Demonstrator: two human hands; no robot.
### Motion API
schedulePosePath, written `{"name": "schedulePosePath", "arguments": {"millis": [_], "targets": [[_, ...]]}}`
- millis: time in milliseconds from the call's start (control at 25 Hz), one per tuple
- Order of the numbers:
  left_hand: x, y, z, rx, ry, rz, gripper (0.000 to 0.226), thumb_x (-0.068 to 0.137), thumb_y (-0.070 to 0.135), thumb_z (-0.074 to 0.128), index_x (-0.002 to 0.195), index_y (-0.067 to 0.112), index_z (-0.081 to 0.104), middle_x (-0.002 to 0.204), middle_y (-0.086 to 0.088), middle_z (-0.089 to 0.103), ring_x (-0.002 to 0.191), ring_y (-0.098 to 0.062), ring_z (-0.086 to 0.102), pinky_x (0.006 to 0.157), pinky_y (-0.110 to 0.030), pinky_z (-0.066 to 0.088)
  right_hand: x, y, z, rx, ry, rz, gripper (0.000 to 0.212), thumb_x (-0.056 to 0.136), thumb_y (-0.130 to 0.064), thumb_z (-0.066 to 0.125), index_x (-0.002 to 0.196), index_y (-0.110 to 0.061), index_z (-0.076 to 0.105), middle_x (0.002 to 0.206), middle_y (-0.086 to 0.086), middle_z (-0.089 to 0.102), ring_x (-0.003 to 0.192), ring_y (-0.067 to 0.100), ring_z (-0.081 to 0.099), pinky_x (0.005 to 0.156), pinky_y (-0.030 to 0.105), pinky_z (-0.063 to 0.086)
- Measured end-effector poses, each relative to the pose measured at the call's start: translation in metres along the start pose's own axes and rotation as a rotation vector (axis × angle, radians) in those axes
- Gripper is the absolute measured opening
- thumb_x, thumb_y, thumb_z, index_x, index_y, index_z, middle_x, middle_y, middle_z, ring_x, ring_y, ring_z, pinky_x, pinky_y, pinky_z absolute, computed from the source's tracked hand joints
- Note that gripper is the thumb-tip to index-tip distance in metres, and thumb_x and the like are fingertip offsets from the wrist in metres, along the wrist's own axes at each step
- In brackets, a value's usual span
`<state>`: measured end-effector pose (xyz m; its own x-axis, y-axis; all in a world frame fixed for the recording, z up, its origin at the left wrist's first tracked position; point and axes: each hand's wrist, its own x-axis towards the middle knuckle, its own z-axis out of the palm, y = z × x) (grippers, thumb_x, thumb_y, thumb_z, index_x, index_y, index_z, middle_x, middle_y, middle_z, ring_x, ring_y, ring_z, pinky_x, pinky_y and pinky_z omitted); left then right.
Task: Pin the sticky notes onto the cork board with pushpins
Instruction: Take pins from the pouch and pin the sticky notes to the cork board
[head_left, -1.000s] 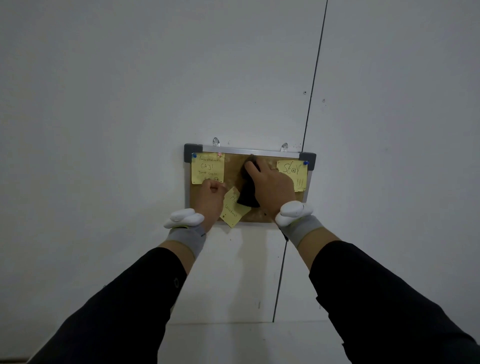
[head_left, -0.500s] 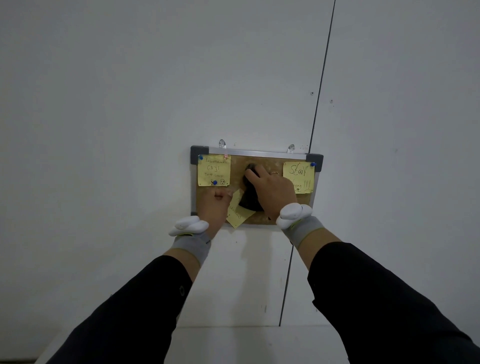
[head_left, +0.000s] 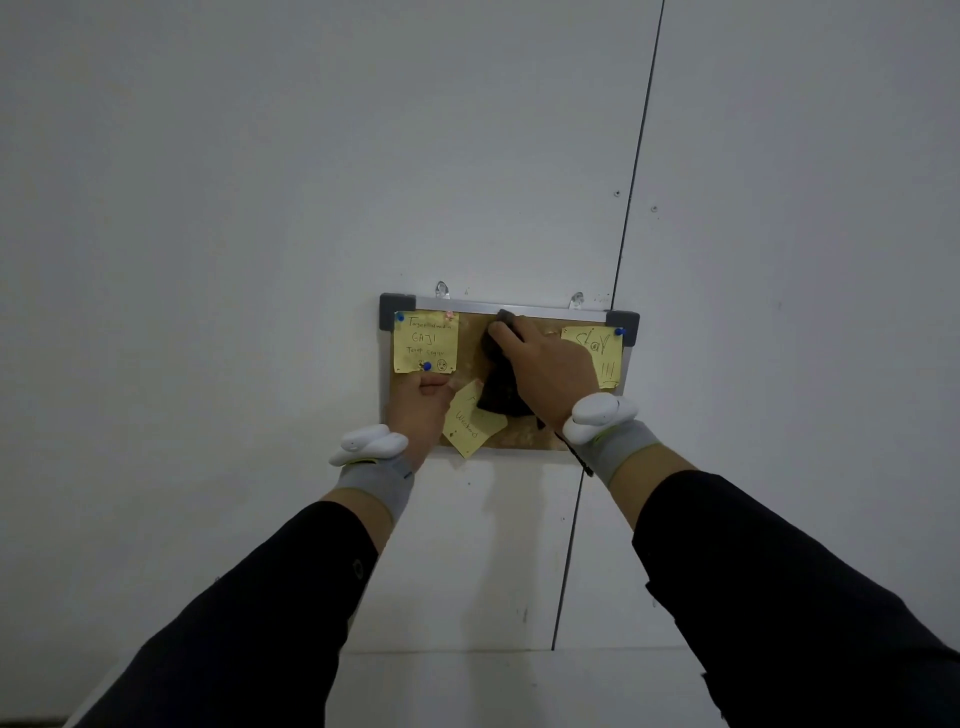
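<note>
Sticky notes (head_left: 426, 340) go up on the cork board (head_left: 470, 353): left hand (head_left: 420, 410) curled by a loose note (head_left: 470, 423), right hand (head_left: 543, 371) gripping something dark (head_left: 501, 397); pinning it looks next

- cork board (head_left: 470, 338) hangs on a white wall (head_left: 260, 182), silver frame with grey corner caps
- at its 9 o'clock end there's a yellow sticky note (head_left: 425, 340) with blue pushpins, one (head_left: 399, 316) at its top left corner, one (head_left: 427, 366) near its bottom edge
- right note (head_left: 597, 349) sits at the 3 o'clock end, blue pin (head_left: 618, 331) at its top corner
- left hand (head_left: 420, 410) curled just under the left note, at about 7 o'clock on the board
- tilted third note (head_left: 470, 420) at 6 o'clock, overhanging the frame
- right hand (head_left: 545, 371) holds a dark object (head_left: 500, 397) against the cork, can't tell what it is
</note>
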<state>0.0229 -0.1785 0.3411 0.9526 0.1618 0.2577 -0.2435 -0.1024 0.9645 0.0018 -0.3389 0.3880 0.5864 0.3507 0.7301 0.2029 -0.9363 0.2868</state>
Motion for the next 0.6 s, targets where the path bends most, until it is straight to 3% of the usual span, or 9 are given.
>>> {"name": "schedulePosePath", "arguments": {"millis": [200, 320, 520, 600], "targets": [[0.000, 0.003, 0.004, 0.005, -0.026, 0.011, 0.023, 0.087, 0.018, 0.062, 0.106, 0.005, 0.063, 0.097, -0.005, 0.061, 0.090, -0.021, 0.060, 0.066, -0.022, 0.046, 0.020, -0.012, 0.002, -0.016, 0.015, -0.045, 0.033, 0.086, -0.008, 0.055, 0.117, -0.015, 0.050, 0.110, 0.009, 0.060, 0.062, 0.032, 0.059, 0.047, 0.027, 0.034], [0.000, -0.002, 0.002, 0.034, -0.027, 0.023, 0.020, 0.088, 0.018, 0.061, 0.106, 0.010, 0.065, 0.100, -0.004, 0.063, 0.093, -0.023, 0.062, 0.066, -0.021, 0.045, 0.007, -0.018, 0.013, 0.030, -0.003, -0.009, 0.030, 0.083, -0.003, 0.057, 0.110, -0.015, 0.053, 0.105, 0.010, 0.058, 0.057, 0.031, 0.055, 0.045, 0.025, 0.030], [0.000, -0.012, -0.003, 0.096, -0.014, 0.019, 0.009, 0.086, 0.023, 0.063, 0.094, 0.019, 0.064, 0.100, -0.005, 0.068, 0.093, -0.024, 0.065, 0.080, -0.028, 0.048, -0.017, -0.012, 0.028, 0.044, -0.071, 0.001, 0.037, 0.080, -0.006, 0.062, 0.113, -0.017, 0.049, 0.109, 0.011, 0.058, 0.062, 0.033, 0.058, 0.046, 0.027, 0.036], [-0.001, -0.015, -0.004, 0.133, -0.006, 0.007, 0.011, 0.086, 0.025, 0.063, 0.094, 0.018, 0.063, 0.099, -0.005, 0.068, 0.088, -0.022, 0.064, 0.073, -0.027, 0.047, -0.024, -0.009, 0.031, 0.050, -0.106, 0.022, 0.040, 0.081, -0.010, 0.064, 0.116, -0.018, 0.046, 0.112, 0.011, 0.057, 0.065, 0.033, 0.060, 0.047, 0.028, 0.037]]}}
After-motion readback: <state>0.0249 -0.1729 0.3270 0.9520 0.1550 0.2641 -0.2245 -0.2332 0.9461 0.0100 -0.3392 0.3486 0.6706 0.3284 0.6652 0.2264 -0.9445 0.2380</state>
